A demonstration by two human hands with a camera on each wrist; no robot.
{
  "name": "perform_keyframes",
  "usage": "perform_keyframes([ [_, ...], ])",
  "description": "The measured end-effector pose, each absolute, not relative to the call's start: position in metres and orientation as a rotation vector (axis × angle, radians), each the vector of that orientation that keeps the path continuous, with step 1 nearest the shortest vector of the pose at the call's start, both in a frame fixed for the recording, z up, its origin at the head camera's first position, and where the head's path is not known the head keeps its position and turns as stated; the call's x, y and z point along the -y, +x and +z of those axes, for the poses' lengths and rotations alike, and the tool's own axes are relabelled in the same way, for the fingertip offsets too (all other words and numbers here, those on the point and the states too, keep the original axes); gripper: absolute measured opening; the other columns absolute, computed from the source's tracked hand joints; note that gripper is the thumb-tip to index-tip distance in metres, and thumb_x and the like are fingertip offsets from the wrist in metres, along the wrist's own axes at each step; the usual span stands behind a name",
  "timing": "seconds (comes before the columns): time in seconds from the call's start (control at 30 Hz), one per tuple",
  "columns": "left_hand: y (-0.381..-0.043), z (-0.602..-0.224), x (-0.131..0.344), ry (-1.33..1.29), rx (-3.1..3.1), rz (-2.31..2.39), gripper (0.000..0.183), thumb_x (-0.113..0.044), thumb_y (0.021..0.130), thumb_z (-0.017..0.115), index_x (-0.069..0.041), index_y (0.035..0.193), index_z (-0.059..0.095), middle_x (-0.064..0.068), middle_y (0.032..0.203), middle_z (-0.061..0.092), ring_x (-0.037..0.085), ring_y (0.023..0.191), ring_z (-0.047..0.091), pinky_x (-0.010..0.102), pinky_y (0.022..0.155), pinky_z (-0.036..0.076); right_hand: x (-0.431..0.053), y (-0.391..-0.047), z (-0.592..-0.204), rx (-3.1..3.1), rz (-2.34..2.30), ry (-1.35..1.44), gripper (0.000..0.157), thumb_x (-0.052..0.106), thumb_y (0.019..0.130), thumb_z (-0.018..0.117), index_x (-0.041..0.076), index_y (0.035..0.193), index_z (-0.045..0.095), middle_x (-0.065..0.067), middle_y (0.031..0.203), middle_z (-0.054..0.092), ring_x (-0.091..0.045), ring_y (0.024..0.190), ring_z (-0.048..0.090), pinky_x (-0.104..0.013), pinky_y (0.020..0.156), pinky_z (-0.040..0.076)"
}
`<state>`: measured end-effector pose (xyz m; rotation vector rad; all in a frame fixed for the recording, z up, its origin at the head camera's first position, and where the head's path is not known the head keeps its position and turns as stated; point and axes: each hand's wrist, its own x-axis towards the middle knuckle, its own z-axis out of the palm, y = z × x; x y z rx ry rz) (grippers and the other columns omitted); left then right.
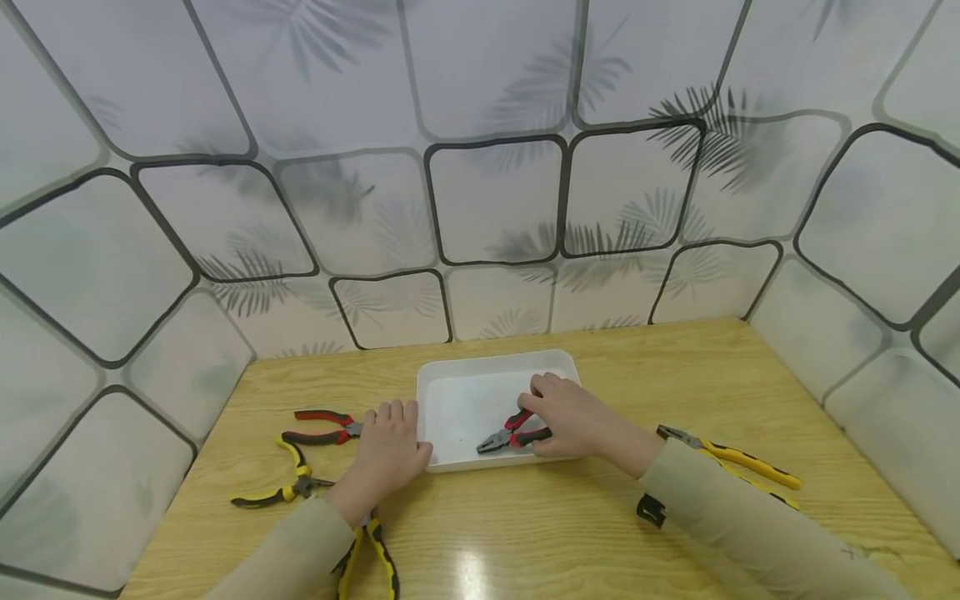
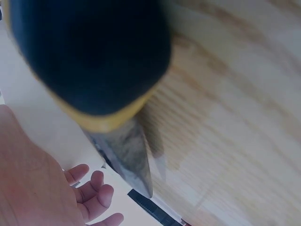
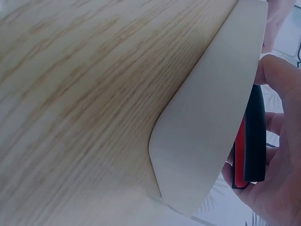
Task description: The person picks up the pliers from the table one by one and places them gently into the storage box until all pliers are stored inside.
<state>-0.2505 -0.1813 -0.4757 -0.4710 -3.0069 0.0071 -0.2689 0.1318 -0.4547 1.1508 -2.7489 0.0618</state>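
Inside the white tray [image 1: 456, 402], my right hand [image 1: 576, 418] holds combination pliers [image 1: 495, 441] by their red and black handles. Their metal nose points left over the tray floor. In the right wrist view, the pliers' handles [image 3: 255, 141] show between thumb and fingers behind the tray wall [image 3: 202, 117]. My left hand [image 1: 390, 446] lies at the tray's left edge with fingers extended, loosely bent in the left wrist view. Beside it on the left are red-and-black handled pliers [image 1: 322, 437], their nose partly hidden by the hand.
Yellow-and-black long-nose pliers [image 1: 288, 492] lie spread on the left of the wooden table [image 1: 487, 533]. Another yellow-and-black pair [image 1: 382, 554] sits under my left forearm. Yellow-handled pliers [image 1: 750, 467] lie right, partly behind my right sleeve. A patterned curtain [image 1: 495, 208] encloses the table.
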Motion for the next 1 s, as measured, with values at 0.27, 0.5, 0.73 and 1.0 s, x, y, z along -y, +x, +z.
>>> perform_keyframes([
  [0.27,-0.2492,-0.4753,0.1815,-0.473,3.002,0.0,0.034,-0.027,0.095,0.058,0.001,0.112,0.051,0.017,0.097,0.052,0.035,0.094,0.051,0.056,0.094,0.045,-0.1311,-0.2703,-0.4556,2.789,0.098,1.151,0.04,0.033,0.085,0.081,0.016,0.118,0.066,0.001,0.098,0.052,-0.014,0.083,0.04,-0.031,0.076,0.04],
  [0.5,-0.2501,-0.4754,0.1818,-0.475,2.989,-0.018,0.032,-0.026,0.094,0.058,0.0,0.11,0.05,0.016,0.095,0.051,0.034,0.091,0.049,0.055,0.09,0.044,-0.1311,-0.2713,-0.4545,2.81,0.131,1.161,0.041,0.032,0.086,0.083,0.017,0.121,0.067,0.0,0.103,0.057,-0.015,0.087,0.047,-0.033,0.078,0.045],
  [0.73,-0.2513,-0.4789,0.1831,-0.479,3.004,-0.026,0.035,-0.027,0.096,0.057,0.001,0.114,0.05,0.019,0.1,0.054,0.039,0.099,0.053,0.059,0.099,0.044,-0.1286,-0.2692,-0.4536,2.791,0.186,1.232,0.023,0.018,0.09,0.077,0.016,0.112,0.071,-0.001,0.102,0.061,-0.015,0.087,0.053,-0.03,0.075,0.05],
  [1.0,-0.2491,-0.4749,0.182,-0.479,3.024,-0.047,0.033,-0.026,0.095,0.057,0.001,0.112,0.049,0.019,0.099,0.052,0.038,0.097,0.051,0.059,0.097,0.044,-0.1272,-0.2692,-0.4571,2.736,0.174,1.219,0.025,0.019,0.087,0.076,0.015,0.111,0.073,-0.001,0.101,0.062,-0.015,0.085,0.054,-0.032,0.076,0.05],
])
